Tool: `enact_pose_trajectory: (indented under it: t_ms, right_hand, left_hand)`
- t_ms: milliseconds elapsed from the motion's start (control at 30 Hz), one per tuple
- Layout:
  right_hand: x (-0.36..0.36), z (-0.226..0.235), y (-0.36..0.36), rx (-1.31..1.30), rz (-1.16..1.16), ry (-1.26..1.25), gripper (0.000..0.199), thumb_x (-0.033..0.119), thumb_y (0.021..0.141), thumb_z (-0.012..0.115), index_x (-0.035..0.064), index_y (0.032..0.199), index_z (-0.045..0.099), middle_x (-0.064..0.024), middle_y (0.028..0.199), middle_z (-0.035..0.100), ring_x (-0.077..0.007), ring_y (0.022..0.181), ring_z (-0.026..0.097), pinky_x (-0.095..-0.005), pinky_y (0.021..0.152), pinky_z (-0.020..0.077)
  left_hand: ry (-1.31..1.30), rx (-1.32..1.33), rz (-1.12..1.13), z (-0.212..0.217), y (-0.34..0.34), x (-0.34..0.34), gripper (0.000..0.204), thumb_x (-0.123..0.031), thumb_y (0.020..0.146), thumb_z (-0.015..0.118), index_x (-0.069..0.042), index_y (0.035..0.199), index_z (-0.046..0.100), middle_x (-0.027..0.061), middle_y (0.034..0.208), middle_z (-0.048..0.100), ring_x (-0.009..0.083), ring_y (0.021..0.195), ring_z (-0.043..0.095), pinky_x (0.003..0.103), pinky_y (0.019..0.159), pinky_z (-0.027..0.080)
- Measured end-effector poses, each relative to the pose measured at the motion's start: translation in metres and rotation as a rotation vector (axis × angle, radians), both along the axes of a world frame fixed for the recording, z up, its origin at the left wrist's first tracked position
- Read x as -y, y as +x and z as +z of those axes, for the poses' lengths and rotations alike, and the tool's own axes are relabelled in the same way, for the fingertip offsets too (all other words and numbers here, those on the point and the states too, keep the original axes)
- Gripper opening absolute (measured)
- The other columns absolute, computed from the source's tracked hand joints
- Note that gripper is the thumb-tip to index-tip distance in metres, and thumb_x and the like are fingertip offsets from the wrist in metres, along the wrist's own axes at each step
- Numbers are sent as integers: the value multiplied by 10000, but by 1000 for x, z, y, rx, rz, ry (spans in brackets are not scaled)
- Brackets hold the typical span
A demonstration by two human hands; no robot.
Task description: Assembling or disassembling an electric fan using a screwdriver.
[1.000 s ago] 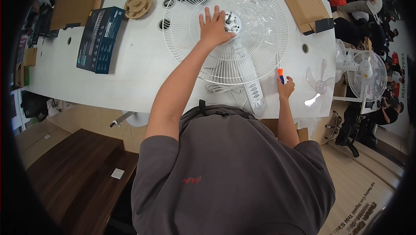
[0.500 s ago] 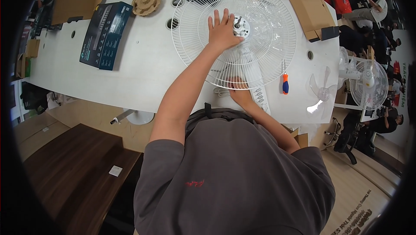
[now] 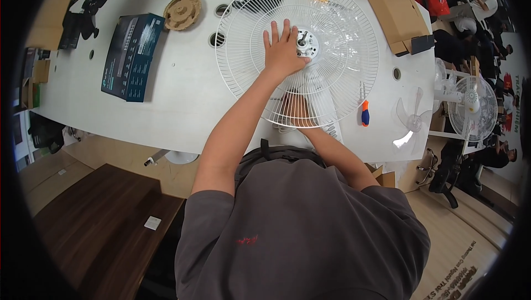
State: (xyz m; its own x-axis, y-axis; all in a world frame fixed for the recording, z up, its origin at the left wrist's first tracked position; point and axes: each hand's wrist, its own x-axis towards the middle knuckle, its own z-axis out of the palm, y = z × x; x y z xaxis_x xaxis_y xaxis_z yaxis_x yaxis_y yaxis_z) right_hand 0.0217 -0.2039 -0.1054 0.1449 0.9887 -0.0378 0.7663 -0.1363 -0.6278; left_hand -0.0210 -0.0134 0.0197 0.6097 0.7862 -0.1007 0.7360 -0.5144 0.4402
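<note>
A round white wire fan guard (image 3: 354,51) sits in front of me over the white table, with the motor shaft and hub (image 3: 307,45) at its centre. My left hand (image 3: 283,54) lies flat on the wires beside the hub, its fingers spread. Under the guard's near edge reaches my right hand (image 3: 296,107), next to the white fan body (image 3: 322,103). Wires cover that hand, and its fingers are not clear. To the right lie a screwdriver with a blue and orange handle (image 3: 365,114) and a clear fan blade (image 3: 414,120).
On the left stand a dark printed box (image 3: 133,56) and a moulded pulp piece (image 3: 182,11). An opened cardboard box (image 3: 394,15) lies at the back right. Another fan (image 3: 472,106) stands past the table's right side, with people beyond it.
My right hand has moved farther in beneath the guard. My left hand stays flat on the wires. The whole view has shifted slightly.
</note>
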Motion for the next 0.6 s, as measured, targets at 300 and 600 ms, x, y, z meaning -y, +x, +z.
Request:
enact_pose_trajectory:
  t_ms: [300,600]
  right_hand:
    - [71,136,1,-327,224,-177,89,-17,872,602,-16,960,604,-185,927,623,-388,838,621,-440,765,502]
    - [-15,250,103,-339,32,66,131,-107,882,561,-38,978,619,-78,811,629,-127,675,618,-271,634,509]
  left_hand:
    - [-35,12,-10,-2,-5,1,1047,-552,738,774,-92,1555,307,136,1665,124,394,1530,-45,553,1206,-38]
    - [-15,50,4,0,-9,2,1022,-513,742,777,-58,1539,325,161,1650,161,424,1524,-8,572,1202,-34]
